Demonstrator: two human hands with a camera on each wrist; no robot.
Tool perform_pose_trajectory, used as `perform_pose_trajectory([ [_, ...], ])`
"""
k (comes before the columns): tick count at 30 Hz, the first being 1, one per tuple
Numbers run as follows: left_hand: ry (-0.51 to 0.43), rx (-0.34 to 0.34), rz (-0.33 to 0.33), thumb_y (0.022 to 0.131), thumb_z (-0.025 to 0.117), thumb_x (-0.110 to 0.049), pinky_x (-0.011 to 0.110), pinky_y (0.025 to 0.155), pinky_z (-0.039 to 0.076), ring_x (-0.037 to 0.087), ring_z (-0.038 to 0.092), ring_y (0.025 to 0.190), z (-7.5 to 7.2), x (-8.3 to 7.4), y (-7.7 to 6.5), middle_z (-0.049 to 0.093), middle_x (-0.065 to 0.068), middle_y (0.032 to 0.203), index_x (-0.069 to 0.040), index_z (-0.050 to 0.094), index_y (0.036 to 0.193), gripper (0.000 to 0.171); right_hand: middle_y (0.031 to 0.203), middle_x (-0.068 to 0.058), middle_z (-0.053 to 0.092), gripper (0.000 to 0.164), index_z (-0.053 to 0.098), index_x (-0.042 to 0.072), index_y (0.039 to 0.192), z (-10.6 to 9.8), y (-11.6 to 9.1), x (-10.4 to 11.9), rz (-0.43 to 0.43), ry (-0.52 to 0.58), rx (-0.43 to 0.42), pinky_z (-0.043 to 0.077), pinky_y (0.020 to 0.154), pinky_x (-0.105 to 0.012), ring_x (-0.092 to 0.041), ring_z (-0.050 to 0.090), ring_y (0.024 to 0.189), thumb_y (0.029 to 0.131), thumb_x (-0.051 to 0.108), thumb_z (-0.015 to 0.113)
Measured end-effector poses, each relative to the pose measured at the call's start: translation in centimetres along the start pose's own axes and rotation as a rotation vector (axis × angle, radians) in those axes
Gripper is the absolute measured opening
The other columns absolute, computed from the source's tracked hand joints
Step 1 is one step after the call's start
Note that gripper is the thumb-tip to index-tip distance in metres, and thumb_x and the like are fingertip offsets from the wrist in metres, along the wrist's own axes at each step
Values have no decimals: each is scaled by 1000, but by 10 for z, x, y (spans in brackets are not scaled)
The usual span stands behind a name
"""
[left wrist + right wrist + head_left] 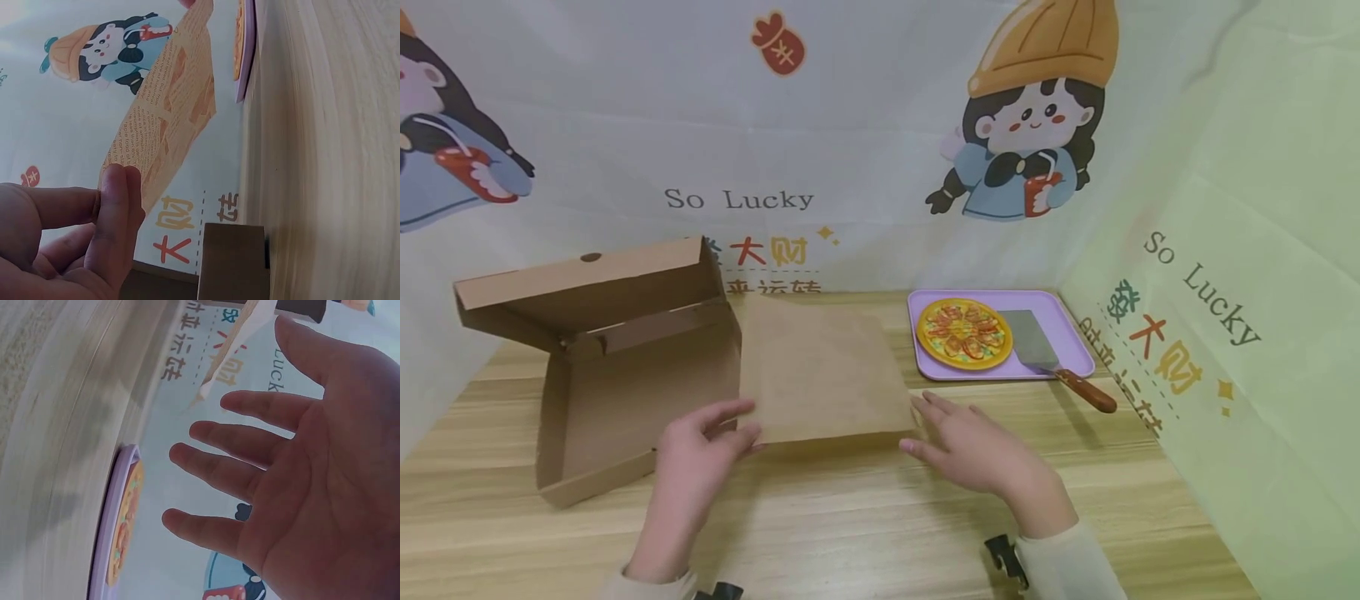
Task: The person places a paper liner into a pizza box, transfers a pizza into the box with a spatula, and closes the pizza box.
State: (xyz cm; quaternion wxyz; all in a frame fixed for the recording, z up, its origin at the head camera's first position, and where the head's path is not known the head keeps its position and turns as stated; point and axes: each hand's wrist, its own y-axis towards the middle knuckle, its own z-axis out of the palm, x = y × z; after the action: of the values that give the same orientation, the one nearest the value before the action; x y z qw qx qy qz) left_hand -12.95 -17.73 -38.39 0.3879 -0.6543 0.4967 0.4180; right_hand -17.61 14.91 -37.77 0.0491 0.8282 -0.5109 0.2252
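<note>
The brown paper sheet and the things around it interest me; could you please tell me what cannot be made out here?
Left wrist view: the brown paper sheet bears print mostly too small and blurred to read.
Head view: the left hand hides part of the front edge of the cardboard box.
Right wrist view: the bottom edge cuts off much of the purple tray.

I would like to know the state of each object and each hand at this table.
Cardboard box: open, lid raised.
Brown paper: unfolded, lifted off the table.
Left hand: pinching the paper's near-left corner.
Right hand: open, beside the paper's right edge.
Tray: flat on the table.
Pizza: whole, on the tray.
Spatula: lying on the tray, handle past its edge.
</note>
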Motion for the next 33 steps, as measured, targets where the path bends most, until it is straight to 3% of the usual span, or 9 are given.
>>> perform_pose_trajectory([
  [4,29,-17,-38,102,72,-16,20,92,62,7,80,92,-10,5,-7,56,23,156,-6,64,145,45,173,-21,31,75,36,6,165,2,-3,-1,7,7,-10,19,132,-67,-44,34,160,109,52,55],
  [11,-12,-52,-130,103,70,-15,14,84,61,-1,78,89,-37,16,-18,47,23,164,-5,57,151,51,172,-22,31,74,39,3,163,5,-8,-2,-3,26,-24,21,131,-69,-44,35,159,109,50,55],
  [19,46,-107,-165,105,70,-23,9,84,57,-3,78,88,-68,28,-25,49,18,163,-7,55,154,54,174,-18,29,72,41,6,163,5,-10,-1,-9,10,-84,19,130,-70,-42,35,159,109,51,55],
  [23,9,-128,-194,106,68,-30,30,115,52,-7,76,86,-88,34,-25,42,14,168,-9,51,158,59,175,-17,30,71,41,7,163,3,-12,-1,-9,6,-100,19,130,-71,-42,37,159,109,51,55],
  [26,-21,-147,-234,106,67,-35,56,130,29,-12,74,85,-103,37,-24,35,12,172,-14,47,160,62,175,-17,30,70,42,8,163,3,-14,-2,2,-3,-109,18,130,-70,-42,36,159,109,51,54],
  [31,-28,-204,-246,104,69,-38,44,131,27,-13,74,84,-119,43,-22,35,10,172,-20,49,159,61,175,-15,30,70,42,10,163,3,-15,-4,12,-10,-125,18,130,-71,-41,35,160,109,52,54],
  [33,-31,-216,-241,104,70,-39,45,133,23,-11,74,84,-123,47,-22,52,0,162,-23,51,158,60,175,-15,30,70,42,10,163,3,-14,-4,11,-12,-130,18,130,-71,-41,35,160,109,53,54],
])
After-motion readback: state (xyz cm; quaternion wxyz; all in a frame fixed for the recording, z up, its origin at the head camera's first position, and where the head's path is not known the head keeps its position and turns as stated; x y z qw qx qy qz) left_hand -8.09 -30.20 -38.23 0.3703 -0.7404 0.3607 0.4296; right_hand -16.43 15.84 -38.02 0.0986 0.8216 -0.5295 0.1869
